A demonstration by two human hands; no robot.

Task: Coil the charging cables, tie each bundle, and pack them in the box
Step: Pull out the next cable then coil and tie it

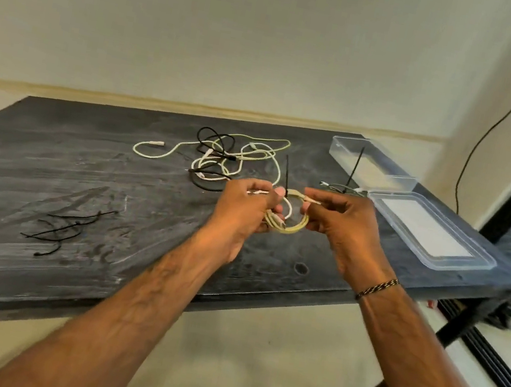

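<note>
Hands meet above the middle of a dark table (47, 163), both closed on one small coil of pale yellow cable (290, 220). The left hand (244, 208) pinches the coil's left side between thumb and fingers; the right hand (341, 222) grips its right side, with a white plug end poking out from between the fingers. A thin black cable tie (285, 174) rises upright from the top of the coil, just beside the left thumb. The right wrist wears a braided black-and-tan bracelet (377, 288).

Beyond the hands, near the table's far edge, lies a loose tangle of cables (229, 161), pale yellow and black strands looped over one another, one white plug trailing out to the left. To the right of the hands, a second coiled bundle (340, 188) rests on the table with a black tie standing up from it, just beside a clear plastic lid (428, 234) lying flat. Behind the lid, at the far right corner, stands the clear plastic box (372, 162), open. On the near left part of the table, well apart from the hands, a few spare black ties (67, 228) lie scattered.

A black wire (499, 117) runs down the cream wall at right. No writing, label or brand can be read on anything.
</note>
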